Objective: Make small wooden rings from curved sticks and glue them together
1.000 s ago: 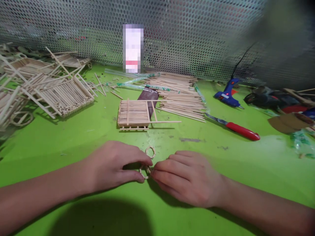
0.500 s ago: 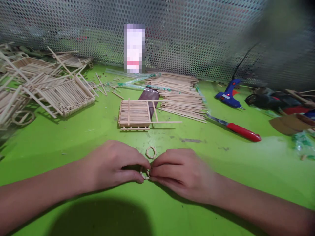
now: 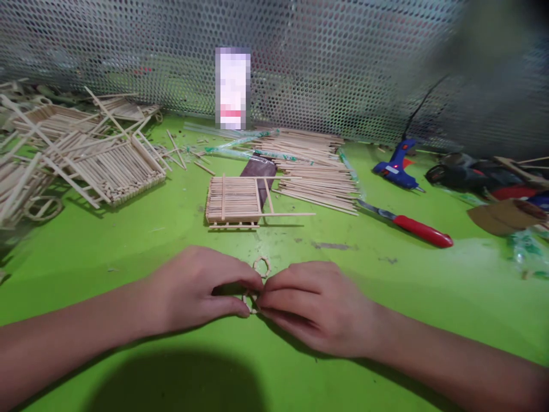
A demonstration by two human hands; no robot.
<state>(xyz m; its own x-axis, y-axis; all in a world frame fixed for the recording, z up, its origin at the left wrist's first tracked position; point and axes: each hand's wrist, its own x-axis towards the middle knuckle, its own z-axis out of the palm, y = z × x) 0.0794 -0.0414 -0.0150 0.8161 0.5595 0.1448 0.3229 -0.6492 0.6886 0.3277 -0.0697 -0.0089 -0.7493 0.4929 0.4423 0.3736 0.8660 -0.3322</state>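
Low on the green tabletop, my left hand point(image 3: 206, 286) curves its thumb and fingers around the left side of a small ring of short wooden stick pieces point(image 3: 253, 311), gripping it. My right hand point(image 3: 315, 303) is closed, its fingertips pinched at the ring's right side; they hide that part of it. A second small wooden ring point(image 3: 262, 266) lies flat just beyond the fingertips. Behind it rests a little cart body made of wooden sticks point(image 3: 238, 199), its two long handles pointing right.
Several stick-built carts point(image 3: 124, 166) are heaped at the left. Loose wooden sticks point(image 3: 317, 177) lie at the centre back. To the right are a red-handled knife point(image 3: 422, 230), a blue glue gun point(image 3: 397, 166) and a brown tape roll point(image 3: 506, 216). A perforated metal screen point(image 3: 326, 68) stands behind.
Both hands keep nearly the same pose at the small ring. The right fingertips have shifted very slightly left over it. The whole view has moved a little.
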